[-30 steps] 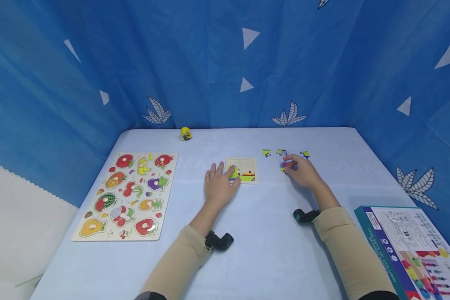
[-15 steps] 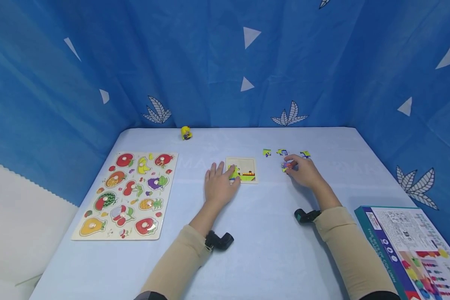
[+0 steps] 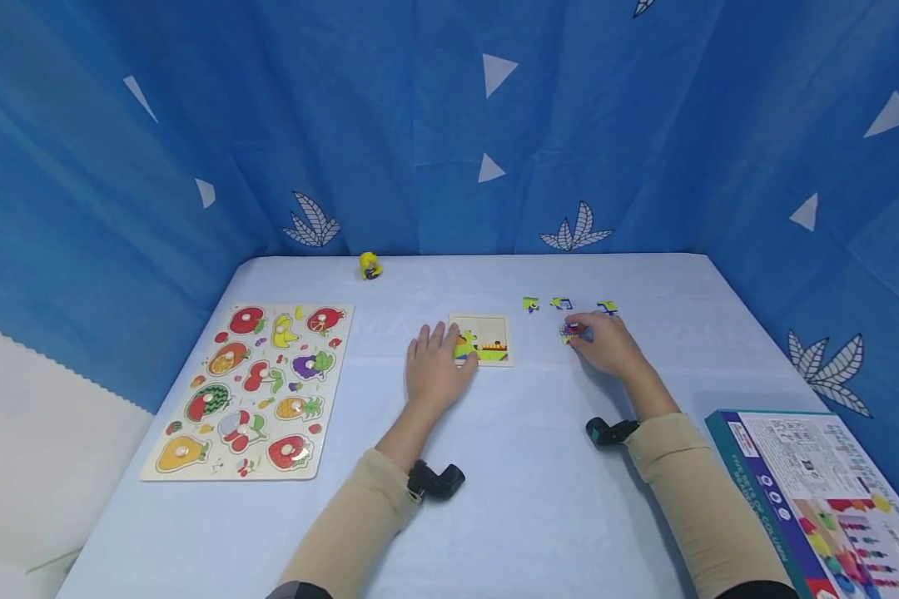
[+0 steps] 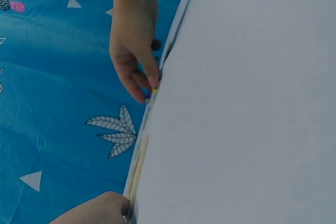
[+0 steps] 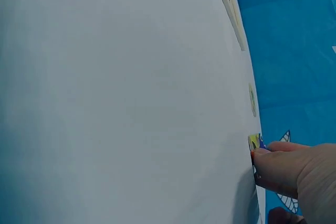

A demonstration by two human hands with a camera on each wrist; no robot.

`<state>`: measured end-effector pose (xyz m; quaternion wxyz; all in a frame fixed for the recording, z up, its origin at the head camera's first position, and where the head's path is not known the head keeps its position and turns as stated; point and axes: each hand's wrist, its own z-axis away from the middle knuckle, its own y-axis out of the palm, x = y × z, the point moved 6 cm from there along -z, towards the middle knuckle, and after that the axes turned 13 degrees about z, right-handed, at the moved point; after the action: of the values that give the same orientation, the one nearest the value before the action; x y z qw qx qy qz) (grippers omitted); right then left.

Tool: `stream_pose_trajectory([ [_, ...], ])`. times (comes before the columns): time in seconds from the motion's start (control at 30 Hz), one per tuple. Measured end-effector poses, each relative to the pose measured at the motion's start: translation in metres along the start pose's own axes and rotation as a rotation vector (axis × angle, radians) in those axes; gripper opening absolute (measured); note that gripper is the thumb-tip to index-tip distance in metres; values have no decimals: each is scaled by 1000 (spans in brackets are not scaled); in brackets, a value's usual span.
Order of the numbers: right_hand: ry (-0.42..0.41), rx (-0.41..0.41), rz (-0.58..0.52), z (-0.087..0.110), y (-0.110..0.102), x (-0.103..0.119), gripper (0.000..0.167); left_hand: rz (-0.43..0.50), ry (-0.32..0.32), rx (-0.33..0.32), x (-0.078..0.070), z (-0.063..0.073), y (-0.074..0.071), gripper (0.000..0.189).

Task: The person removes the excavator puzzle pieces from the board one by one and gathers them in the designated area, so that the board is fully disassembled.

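My right hand (image 3: 607, 343) pinches a small colourful jigsaw piece (image 3: 568, 334) between thumb and fingers, low over the table to the right of the puzzle tray. The same piece (image 5: 254, 141) shows at the fingertips in the right wrist view. My left hand (image 3: 436, 370) rests with extended fingers at the left side of the small square wooden puzzle tray (image 3: 487, 321), its thumb over the lower left part. Fitted jigsaw pieces (image 3: 492, 356) in green, yellow and red fill the tray's lower part, partly hidden by this hand; bare wood shows above them.
Behind the right hand lie loose jigsaw pieces: one on the left (image 3: 531, 304), a middle one (image 3: 561, 304) and one on the right (image 3: 608, 307). A fruit peg board (image 3: 330, 416) lies left, a yellow toy figure (image 3: 370, 266) far back, a printed box (image 3: 802, 466) front right.
The jigsaw piece has turned a little in my right hand's fingers. My left index finger has drawn back slightly to the left, uncovering more of the fitted pieces.
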<state>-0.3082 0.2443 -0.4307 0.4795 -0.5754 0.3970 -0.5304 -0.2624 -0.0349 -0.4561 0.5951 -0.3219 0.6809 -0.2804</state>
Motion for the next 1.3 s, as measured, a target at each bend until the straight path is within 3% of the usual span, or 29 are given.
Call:
stream_pose_trajectory([
  [0.5,-20,8,52,0,-1,6,32,23,-34,29,4,-2,1,73],
  [0.77,-26,-93,52,0,-8,15,30,61,-42,79,7,-3,-4,63],
  [1.13,-71,-24,-53,-9,3,73,35,40,-27,70,13,0,-8,58],
  [1.3,-135,12,-90,-13,12,103,35,47,-27,57,13,1,-8,56],
])
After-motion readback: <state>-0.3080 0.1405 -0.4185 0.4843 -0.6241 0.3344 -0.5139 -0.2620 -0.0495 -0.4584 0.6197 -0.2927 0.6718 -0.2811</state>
